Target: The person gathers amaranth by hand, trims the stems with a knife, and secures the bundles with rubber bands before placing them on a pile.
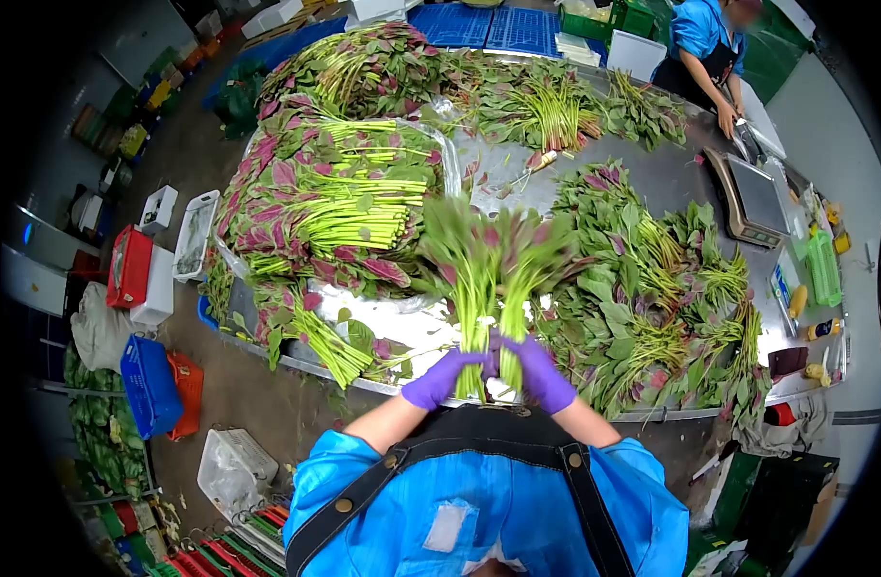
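Both my hands wear purple gloves, close together at the metal table's front edge. My left hand [447,377] is closed around the stems of a bunch of amaranth greens [470,327]. Wrapped round a second amaranth bunch [520,313] right beside it is my right hand [533,371]. Both bunches stand upright, stem ends down, and their leafy tops are smeared by motion. To the left lies a large pile of amaranth [363,213] with its stems pointing right. A smaller bunch [330,341] rests in front of that pile. Several bunches [642,288] spread across the right side.
A digital scale [754,197] sits at the table's right, near a co-worker [705,48] in blue. A knife-like tool [541,163] lies on the metal table [493,178]. Blue [152,385] and red [128,267] crates stand on the left floor. A green basket [823,269] is far right.
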`<state>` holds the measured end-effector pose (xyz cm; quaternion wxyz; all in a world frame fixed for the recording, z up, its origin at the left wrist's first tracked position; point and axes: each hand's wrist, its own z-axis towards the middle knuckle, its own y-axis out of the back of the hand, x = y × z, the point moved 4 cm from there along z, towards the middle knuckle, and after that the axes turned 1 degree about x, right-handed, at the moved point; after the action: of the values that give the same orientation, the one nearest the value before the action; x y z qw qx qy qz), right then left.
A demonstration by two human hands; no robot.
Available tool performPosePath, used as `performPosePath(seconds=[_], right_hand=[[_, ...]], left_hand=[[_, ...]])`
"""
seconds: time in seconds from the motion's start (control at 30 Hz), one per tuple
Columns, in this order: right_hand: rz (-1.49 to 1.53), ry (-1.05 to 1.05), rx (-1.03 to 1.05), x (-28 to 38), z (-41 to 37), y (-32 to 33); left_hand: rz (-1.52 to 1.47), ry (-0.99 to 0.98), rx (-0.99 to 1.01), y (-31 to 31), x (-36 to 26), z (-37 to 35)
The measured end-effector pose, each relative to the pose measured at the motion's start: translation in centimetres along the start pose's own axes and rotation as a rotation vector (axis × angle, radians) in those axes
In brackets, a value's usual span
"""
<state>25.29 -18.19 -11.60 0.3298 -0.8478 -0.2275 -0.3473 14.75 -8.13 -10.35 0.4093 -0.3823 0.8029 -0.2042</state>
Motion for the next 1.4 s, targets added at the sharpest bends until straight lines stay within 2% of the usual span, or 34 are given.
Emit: performPosePath(seconds=[0.03, 0.1, 0.13, 0.17, 0.23, 0.3, 0.33, 0.43, 0.47, 0.5, 0.57, 0.6, 0.67, 0.7, 0.77, 0.8, 0.83, 0.9, 0.93, 1.0, 1.03, 1.1, 1.13, 1.23, 1.3, 1.37, 1.4], right_hand=[[-0.115, -0.013, -0.008, -3.0, 0.4, 0.5], [0.083, -0.26, 0.141, -4.9, -0.8, -0.3], [-0.133, -0.082, 0.057, -4.3, -1.0, -0.2], [-0.178, -0.143, 0.025, -4.2, -1.3, 0.1], [-0.305, -0.087, 0.031, -2.8, -1.5, -0.6], [-0.315, -0.039, 0.033, -2.3, -1.0, -0.9], [-0.321, 0.005, 0.034, -2.1, -0.9, -1.0], [-0.365, 0.006, 0.103, -3.4, 0.1, -0.8], [-0.437, 0.131, 0.092, -3.6, 0.3, -0.6], [-0.436, 0.132, 0.091, -3.5, 0.4, -0.4], [-1.057, 0.526, 0.057, -1.9, 0.2, -0.8], [-1.056, 0.526, 0.056, -1.1, 0.1, -1.2], [-1.147, 0.088, 0.135, 0.2, -0.4, -1.9], [-1.144, 0.088, 0.131, 1.3, -0.7, -2.1], [-0.862, -0.167, 0.132, 2.0, -1.1, -1.6], [-0.599, 0.108, 0.085, -0.8, 1.5, 0.7], [-0.493, 0.039, 0.02, 1.0, 1.8, 1.5], [-0.721, 0.264, -0.397, 5.4, -0.2, 2.2], [-0.72, 0.263, -0.396, 5.8, 0.2, 2.4], [-0.782, 0.576, -0.545, 7.0, 0.5, 2.7], [-0.78, 0.577, -0.549, 6.3, 1.8, 3.3], [-0.963, 0.685, -0.496, 5.2, 4.2, 3.3], [-0.825, 0.473, -0.401, 4.2, 5.0, 3.5], [-0.957, 0.413, -0.32, 3.6, 5.5, 3.0], [-1.02, 0.486, -0.358, 3.7, 4.7, 2.2], [-1.164, 0.776, -0.171, 4.4, 3.0, 0.4], [-1.098, 0.735, 0.02, 4.2, 2.3, -0.4]], left_hand=[[0.031, -0.036, 0.078, 0.7, 2.2, 0.0], [-0.007, 0.062, -0.007, 1.5, 4.1, -0.8], [-0.01, 0.071, -0.014, 1.4, 3.9, -1.4], [0.053, 0.0, -0.028, 1.2, 3.6, -2.3], [0.115, -0.074, -0.04, 0.5, 2.4, -2.8], [-0.3, 0.242, -0.016, -0.1, 3.0, -2.2], [-0.251, 0.156, -0.002, -0.7, 2.7, -2.0], [-0.22, 0.127, -0.027, -1.1, 2.4, -1.8], [-0.218, 0.127, -0.026, -1.0, 2.4, -1.5], [-0.172, 0.112, -0.036, -0.7, 2.4, -1.2], [-0.123, 0.098, -0.047, -0.3, 2.3, -1.0], [-0.122, 0.082, -0.035, -0.5, 2.1, -1.0], [-0.117, 0.07, -0.02, -0.8, 1.7, -0.9], [-0.108, 0.049, -0.02, -0.9, 1.6, -0.9], [-0.096, 0.028, -0.019, -0.6, 1.2, -0.7], [-0.083, 0.028, 0.027, -0.1, 0.6, -0.7], [-0.071, 0.025, 0.074, -0.1, -0.3, -0.8], [0.069, -0.019, 0.086, -0.8, -2.4, -2.0], [0.126, -0.011, 0.068, -0.6, -2.9, -2.2], [0.184, 0.001, 0.05, -0.4, -2.8, -2.4], [0.207, 0.007, 0.057, -0.2, -2.7, -2.3], [0.237, 0.016, 0.067, 0.0, -2.6, -2.2], [0.265, 0.039, 0.056, 0.3, -2.3, -2.4], [0.294, 0.078, 0.02, 1.1, -1.4, -2.8], [0.248, 0.051, -0.061, 1.3, -1.2, -3.3], [0.258, 0.046, -0.066, 1.5, -1.2, -3.4], [0.272, 0.041, -0.065, 1.6, -1.1, -3.4]])
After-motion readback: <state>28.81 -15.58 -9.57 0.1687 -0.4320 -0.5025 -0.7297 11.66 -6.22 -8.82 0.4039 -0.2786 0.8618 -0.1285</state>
